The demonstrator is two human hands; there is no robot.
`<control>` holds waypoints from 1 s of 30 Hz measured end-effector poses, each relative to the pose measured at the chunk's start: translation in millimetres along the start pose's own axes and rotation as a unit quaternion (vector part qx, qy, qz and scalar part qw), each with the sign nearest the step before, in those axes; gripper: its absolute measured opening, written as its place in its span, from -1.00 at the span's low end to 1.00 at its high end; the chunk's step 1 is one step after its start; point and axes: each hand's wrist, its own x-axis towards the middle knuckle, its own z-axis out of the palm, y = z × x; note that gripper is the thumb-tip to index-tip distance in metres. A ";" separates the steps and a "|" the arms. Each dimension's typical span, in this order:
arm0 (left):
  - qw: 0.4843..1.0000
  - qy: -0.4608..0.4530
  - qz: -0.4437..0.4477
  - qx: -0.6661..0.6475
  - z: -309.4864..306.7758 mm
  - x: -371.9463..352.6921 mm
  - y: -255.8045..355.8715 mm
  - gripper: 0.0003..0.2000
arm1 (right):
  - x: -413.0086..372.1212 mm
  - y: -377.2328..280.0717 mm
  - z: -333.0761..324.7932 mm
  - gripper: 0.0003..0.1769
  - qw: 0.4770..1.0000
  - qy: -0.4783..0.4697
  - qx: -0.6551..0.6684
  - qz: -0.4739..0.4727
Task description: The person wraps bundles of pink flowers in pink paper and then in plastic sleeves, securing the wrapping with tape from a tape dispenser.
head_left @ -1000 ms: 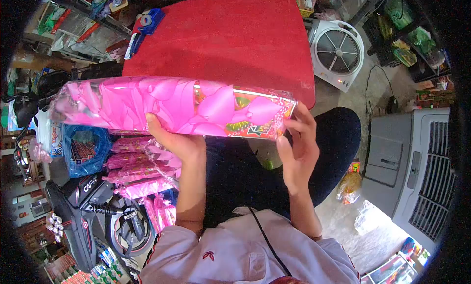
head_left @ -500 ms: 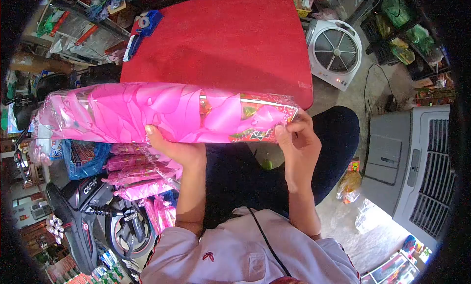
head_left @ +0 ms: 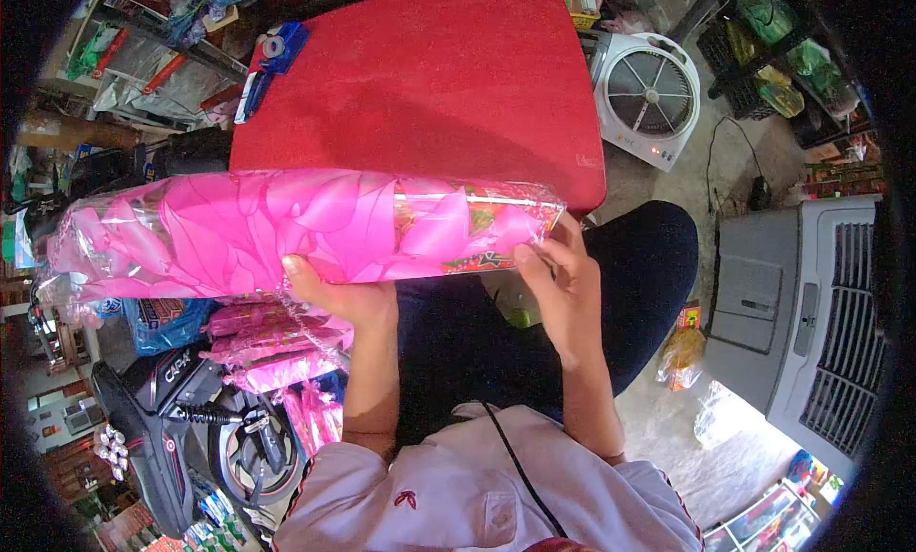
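A long package in clear plastic with a pink petal print (head_left: 286, 229) spans the view in front of me, above my lap. Its right end shows a red printed label, and loose clear film hangs at its left end. My left hand (head_left: 348, 294) grips the lower edge near the middle, thumb on the near face and fingers hidden behind. At the right end, my right hand (head_left: 561, 275) pinches the package between thumb and fingers.
Beyond the package lies a red table (head_left: 420, 84) with a blue tape dispenser (head_left: 274, 61) at its left corner. A white box fan (head_left: 651, 99) stands to the right, near a grey air cooler (head_left: 797, 313). Similar pink packages (head_left: 272, 337) and a motorbike (head_left: 181, 409) are at left.
The package has shifted left and tilted, its left end lower. My right hand has moved left along with the package's right end, while my left hand stays at the middle.
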 end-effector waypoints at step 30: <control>1.000 -0.006 -0.011 -0.022 -2.9 0.9 2.8 -0.26 | 3.8 5.1 -11.1 -0.70 0.999 0.015 0.040 0.002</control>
